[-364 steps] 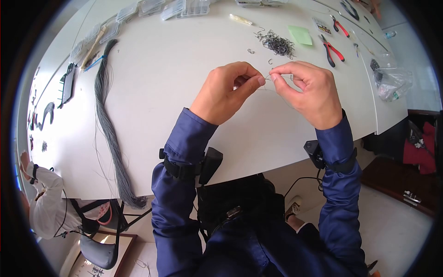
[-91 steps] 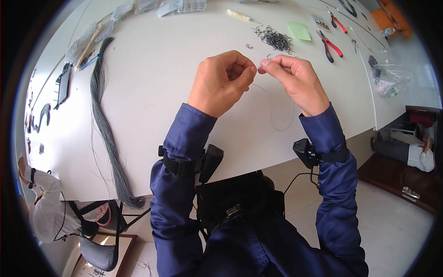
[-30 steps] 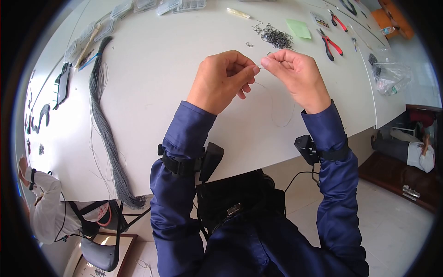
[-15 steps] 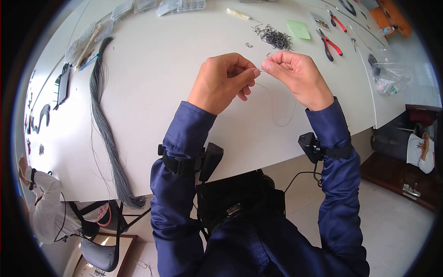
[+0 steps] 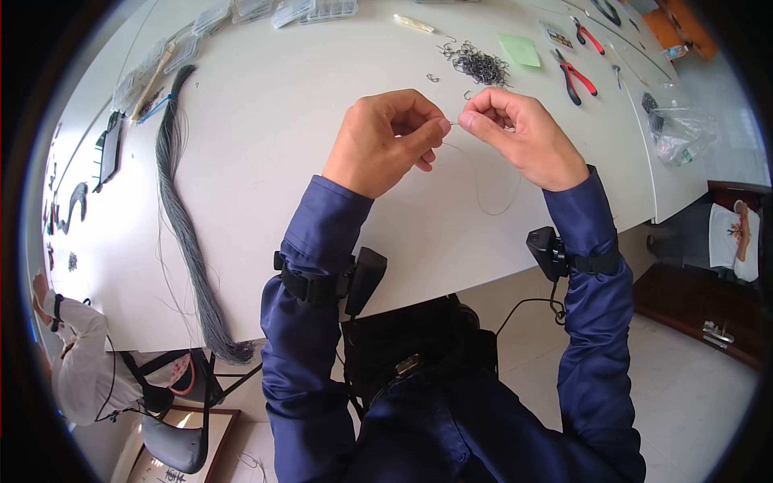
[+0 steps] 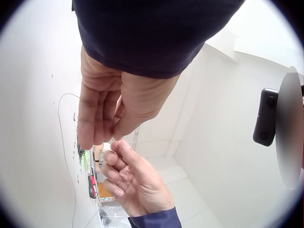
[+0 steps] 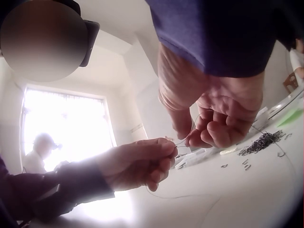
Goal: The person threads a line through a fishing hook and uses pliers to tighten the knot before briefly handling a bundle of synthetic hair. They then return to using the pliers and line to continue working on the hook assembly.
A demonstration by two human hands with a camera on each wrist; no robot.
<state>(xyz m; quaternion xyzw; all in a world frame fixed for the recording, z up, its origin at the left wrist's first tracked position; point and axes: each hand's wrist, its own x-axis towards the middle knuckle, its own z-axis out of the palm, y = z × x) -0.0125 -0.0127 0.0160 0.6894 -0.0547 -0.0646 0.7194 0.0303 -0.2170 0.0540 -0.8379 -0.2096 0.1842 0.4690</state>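
A thin line (image 5: 493, 214) is pinched at the fingertips of both the left hand (image 5: 393, 143) and right hand (image 5: 523, 133), above the table (image 5: 266, 161). The step looks like fine fingertip work; the next move probably calls for light, even tension. Beyond lie loose hooks (image 5: 481, 66); the far clear boxes' (image 5: 332, 10) contents are indistinct.

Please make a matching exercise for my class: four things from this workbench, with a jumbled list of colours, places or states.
Column one
1. Thin line
2. Dark hooks
3. Paper
4. Grey bundle

Column two
A. Heaped in a pile
B. Bound near one end by a blue tie
C. Held by left hand and right hand
D. Light green

Pairs: 1-C, 2-A, 3-D, 4-B
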